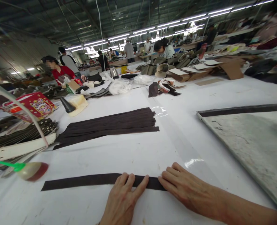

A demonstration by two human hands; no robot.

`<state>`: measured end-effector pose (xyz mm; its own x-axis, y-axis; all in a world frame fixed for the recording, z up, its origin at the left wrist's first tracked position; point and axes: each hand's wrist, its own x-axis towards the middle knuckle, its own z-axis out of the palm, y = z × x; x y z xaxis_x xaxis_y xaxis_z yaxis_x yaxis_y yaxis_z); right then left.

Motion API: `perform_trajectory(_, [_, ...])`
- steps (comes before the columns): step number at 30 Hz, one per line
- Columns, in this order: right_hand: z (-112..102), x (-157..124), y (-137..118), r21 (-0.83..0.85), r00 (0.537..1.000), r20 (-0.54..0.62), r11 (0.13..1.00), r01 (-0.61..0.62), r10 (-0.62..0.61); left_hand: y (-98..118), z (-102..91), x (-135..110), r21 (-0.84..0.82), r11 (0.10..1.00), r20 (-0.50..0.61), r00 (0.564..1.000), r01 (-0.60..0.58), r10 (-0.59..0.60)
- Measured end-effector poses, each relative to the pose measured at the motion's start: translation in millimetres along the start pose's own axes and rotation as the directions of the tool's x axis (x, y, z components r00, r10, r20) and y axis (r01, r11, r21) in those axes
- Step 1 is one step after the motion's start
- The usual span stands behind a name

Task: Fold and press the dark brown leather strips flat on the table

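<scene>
A long dark brown strip (pixel 82 182) lies flat on the white table, running from the left toward my hands. My left hand (pixel 125 197) rests on its right part with the fingers apart, pressing on the material. At the strip's right end, my right hand (pixel 182 186) has its fingers bent and close together on the end, which they cover. Farther back is a pile of similar dark strips (pixel 115 125), laid side by side with uneven right ends.
A board (pixel 246 147) with a dark strip along its far edge lies at the right. On the left are a squeeze bottle (pixel 32 171) with a green nozzle, a white curved bar (pixel 28 144) and a red box (pixel 35 106). Several people work farther back.
</scene>
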<state>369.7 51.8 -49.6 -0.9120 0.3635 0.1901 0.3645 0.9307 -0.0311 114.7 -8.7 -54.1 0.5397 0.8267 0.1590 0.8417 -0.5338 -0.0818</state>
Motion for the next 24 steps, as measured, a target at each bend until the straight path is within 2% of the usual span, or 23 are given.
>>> perform_trajectory(3, [-2.6,-5.9,1.2,0.019,0.999,0.024,1.0,-0.021,0.02,-1.9,2.4,0.7,-0.022,1.0,-0.014,1.0,0.008,-0.009])
perform_trajectory(7, [-4.0,-9.8,0.6,0.017,0.999,0.025,0.999,-0.035,0.035,5.8,4.8,9.9,-0.115,0.993,-0.137,0.99,0.022,-0.038])
perform_trajectory(9, [-4.5,-10.3,-0.7,0.002,0.999,0.025,0.999,-0.038,0.038,15.5,5.4,18.6,-0.211,0.977,-0.167,0.986,-0.03,-0.006])
perform_trajectory(13, [-7.0,-10.8,-2.8,-0.017,0.998,0.015,0.998,-0.057,0.058,32.5,10.1,32.5,-0.381,0.917,-0.128,0.989,-0.117,0.073])
perform_trajectory(18, [-11.8,-17.8,-0.6,-0.037,0.998,0.022,0.998,-0.06,0.06,33.8,19.4,32.6,-0.349,0.925,-0.097,0.988,-0.149,0.122])
perform_trajectory(24, [-15.7,-36.8,2.9,-0.058,0.998,0.034,0.997,-0.057,0.059,33.7,20.8,33.6,-0.205,0.964,-0.027,0.986,-0.168,0.166])
